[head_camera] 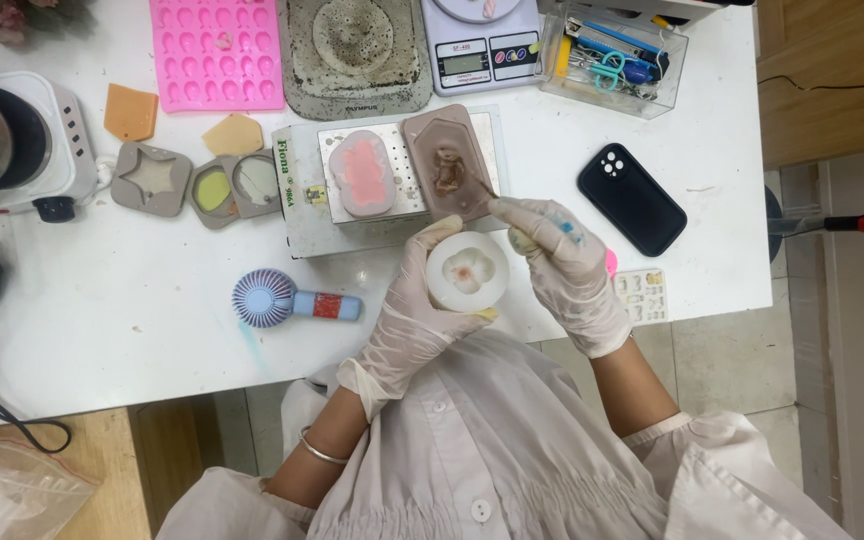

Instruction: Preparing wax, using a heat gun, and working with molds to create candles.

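Two gloved hands at a white desk: left hand cups a round white dish of pale pink-tinged material; right hand pinches a thin tool, tip in a brown hexagonal silicone mould beside a grey mould with pink filling. Step judged: dabbing colour into the mould; needs steady tip placement.

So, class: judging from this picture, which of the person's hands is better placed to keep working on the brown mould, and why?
Probably the right hand: it pinches a thin tool whose tip reaches the brown mould. The left hand is occupied, cupping a round white mould.
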